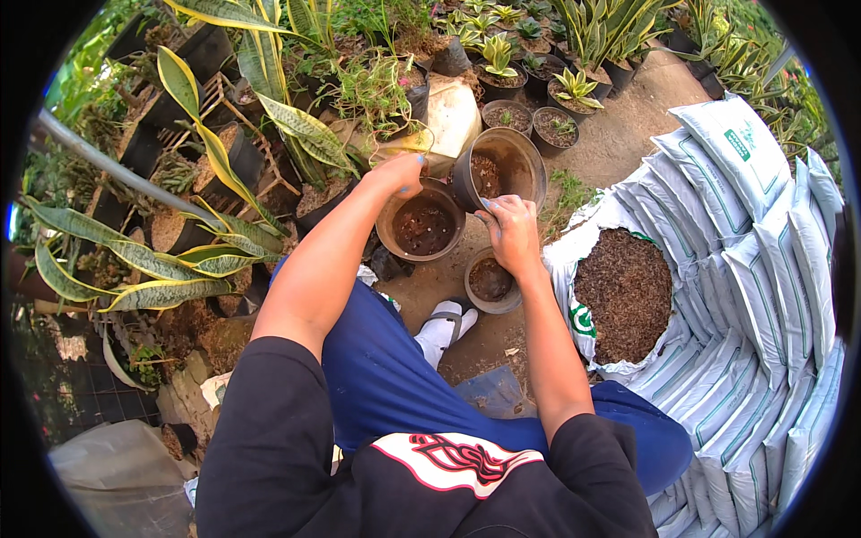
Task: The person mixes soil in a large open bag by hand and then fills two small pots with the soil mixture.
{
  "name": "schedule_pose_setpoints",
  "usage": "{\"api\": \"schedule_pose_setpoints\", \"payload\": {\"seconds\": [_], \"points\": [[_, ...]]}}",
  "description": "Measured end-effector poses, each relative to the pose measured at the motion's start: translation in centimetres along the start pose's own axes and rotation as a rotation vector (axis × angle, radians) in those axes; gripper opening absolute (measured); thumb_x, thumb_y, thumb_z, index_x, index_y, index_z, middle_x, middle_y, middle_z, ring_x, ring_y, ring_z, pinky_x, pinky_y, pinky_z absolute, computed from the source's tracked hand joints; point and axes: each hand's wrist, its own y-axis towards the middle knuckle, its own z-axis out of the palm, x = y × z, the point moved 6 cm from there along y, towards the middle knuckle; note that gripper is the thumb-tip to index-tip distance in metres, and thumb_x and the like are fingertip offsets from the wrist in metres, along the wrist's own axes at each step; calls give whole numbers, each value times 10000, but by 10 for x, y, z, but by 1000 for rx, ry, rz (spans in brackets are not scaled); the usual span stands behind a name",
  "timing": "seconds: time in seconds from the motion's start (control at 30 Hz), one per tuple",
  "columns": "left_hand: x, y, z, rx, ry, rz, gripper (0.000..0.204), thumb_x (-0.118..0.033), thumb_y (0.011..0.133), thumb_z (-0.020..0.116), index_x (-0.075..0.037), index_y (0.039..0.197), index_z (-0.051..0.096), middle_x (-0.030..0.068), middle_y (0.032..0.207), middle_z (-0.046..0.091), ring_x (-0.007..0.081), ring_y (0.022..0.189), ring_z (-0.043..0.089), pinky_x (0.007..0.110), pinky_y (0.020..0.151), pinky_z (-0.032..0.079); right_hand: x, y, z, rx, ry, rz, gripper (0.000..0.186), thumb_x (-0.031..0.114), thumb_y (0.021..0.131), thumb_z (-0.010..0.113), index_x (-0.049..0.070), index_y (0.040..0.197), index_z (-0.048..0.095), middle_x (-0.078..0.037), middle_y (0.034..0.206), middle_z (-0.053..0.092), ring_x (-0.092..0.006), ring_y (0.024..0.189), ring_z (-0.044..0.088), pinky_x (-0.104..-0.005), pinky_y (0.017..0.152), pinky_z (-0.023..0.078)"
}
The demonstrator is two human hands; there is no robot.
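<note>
Tilted pot (526, 166), a wide greyish-brown one, is just above and right of the frame's centre in the head view, its mouth turned partly toward the camera and some brown soil inside. The right hand (513, 231) has its grip closed over the near rim of this pot, at the lower right of its mouth. A second round pot (387, 235) sits just to its left near the middle of the frame, with dark soil in the bottom. The left hand (400, 175) is at the upper left of that pot's rim, fingers bent; whether its grip is clenched on the rim I cannot tell. Below the two, a smaller pot (508, 303) holding soil rests on the ground (475, 350), right of a foot in a white sock and sandal (448, 325). Right of centre, an open white bag (567, 269) is full of brown, coarse material (623, 291). Stacked pale bags (762, 278) fill the right side, and yellow-edged, long-leaved plants (170, 293) crowd the upper left.
</note>
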Motion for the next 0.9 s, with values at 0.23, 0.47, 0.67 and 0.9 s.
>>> {"api": "schedule_pose_setpoints", "payload": {"seconds": [0.23, 0.47, 0.67, 0.9], "points": [[28, 11, 20, 19, 93, -102, 156, 2, 587, 615, 32, 738, 632, 270, 885, 677, 400, 850, 725, 486, 587, 536, 16, -6, 10, 45, -114, -102, 409, 8, 791, 681, 121, 1178, 756, -6, 1140, 745, -233, 1136, 618, -417, 996, 439], [21, 5, 17, 85, 131, -102, 214, -107, 678, 659, 52, 816, 615, 270, 980, 672, 414, 968, 698, 470, 708, 545, 15, -13, 19, 80, -150, -110, 498, -6, 739, 674, 122, 1215, 738, -5, 1189, 729, -239, 1158, 601, -426, 1015, 434], [2, -4, 0, 27, 99, -65, 198, -86, 731, 673, 45, 878, 695, 266, 1027, 713, 408, 1030, 707, 466, 765, 580, 11, -17, 22, 99, -118, -86, 501, -22, 734, 658, 100, 1213, 739, -24, 1193, 732, -247, 1134, 612, -418, 1003, 446], [-75, -20, -43, 71, -12, 158, 332, -164, 948, 623, -57, 1254, 696, 235, 1192, 711, 396, 1139, 665, 460, 979, 524, -20, -23, 6, 132, -121, 59, 366, -33, 802, 626, 75, 1122, 767, -73, 1097, 761, -277, 1045, 659, -417, 927, 487]]}}
